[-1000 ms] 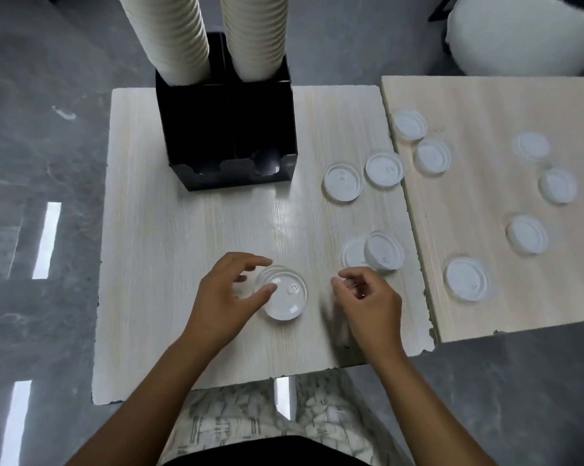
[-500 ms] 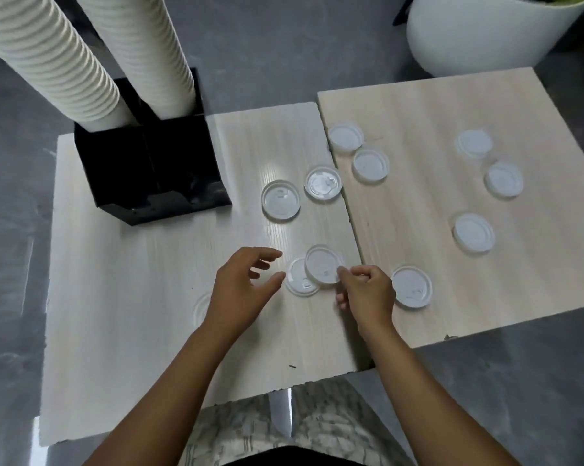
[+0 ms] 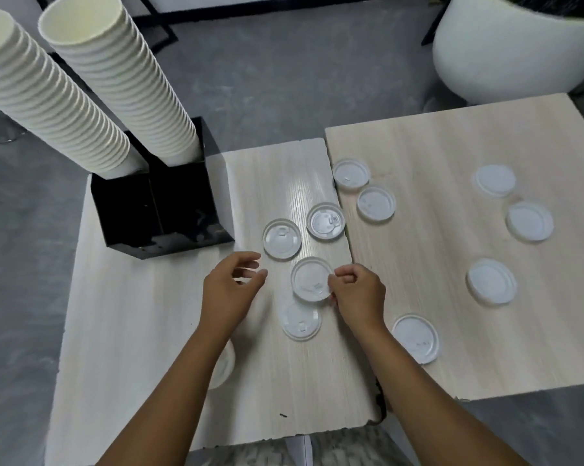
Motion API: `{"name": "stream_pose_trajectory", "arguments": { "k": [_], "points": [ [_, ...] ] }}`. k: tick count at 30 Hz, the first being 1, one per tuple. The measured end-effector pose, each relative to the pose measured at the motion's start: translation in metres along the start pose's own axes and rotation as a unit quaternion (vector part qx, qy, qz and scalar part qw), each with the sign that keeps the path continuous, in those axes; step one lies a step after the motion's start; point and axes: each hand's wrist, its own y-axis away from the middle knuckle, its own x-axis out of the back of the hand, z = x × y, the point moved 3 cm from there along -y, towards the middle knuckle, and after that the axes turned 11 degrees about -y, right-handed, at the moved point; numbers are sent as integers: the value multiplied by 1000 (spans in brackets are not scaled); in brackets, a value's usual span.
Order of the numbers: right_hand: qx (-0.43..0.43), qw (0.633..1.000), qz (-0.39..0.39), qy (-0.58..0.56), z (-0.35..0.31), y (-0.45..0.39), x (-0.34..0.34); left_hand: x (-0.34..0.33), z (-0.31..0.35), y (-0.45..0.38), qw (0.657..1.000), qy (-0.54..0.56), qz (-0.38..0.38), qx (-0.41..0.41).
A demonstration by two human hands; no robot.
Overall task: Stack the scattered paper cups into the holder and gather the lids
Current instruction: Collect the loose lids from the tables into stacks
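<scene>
Right hand [image 3: 359, 294] pinching lid [image 3: 310, 279] at its edge, left hand [image 3: 230, 290] loosely curled, holding nothing

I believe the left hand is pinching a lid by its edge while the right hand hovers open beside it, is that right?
Hands swapped. The head view shows the right hand pinching the lid by its edge, while the left hand hovers open beside it.

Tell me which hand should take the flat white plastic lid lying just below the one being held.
Left. The right hand already pinches a white plastic lid at its edge, so it is occupied. The left hand hovers with fingers loosely apart, holding nothing, and the flat lid lies close beside it on the pale wooden table.
</scene>
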Motion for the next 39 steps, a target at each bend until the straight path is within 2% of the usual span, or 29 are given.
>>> {"name": "stream_pose_trajectory", "arguments": {
  "k": [7,11,24,34,39],
  "points": [
    [79,996,-18,-25,-45,-48,-52,-5,-1,-41,998,8,18,52],
    [83,996,-23,-18,-51,-63,-73,-11,-3,-62,997,18,8,70],
    [118,988,-58,76,-39,-70,-82,-39,0,-90,992,30,-60,108],
    [94,995,-32,-31,-36,-57,-50,-49,9,-78,978,124,-74,150],
    [93,991,-32,-88,-32,-61,-35,-45,14,-69,971,172,-85,142]
  ]
}}
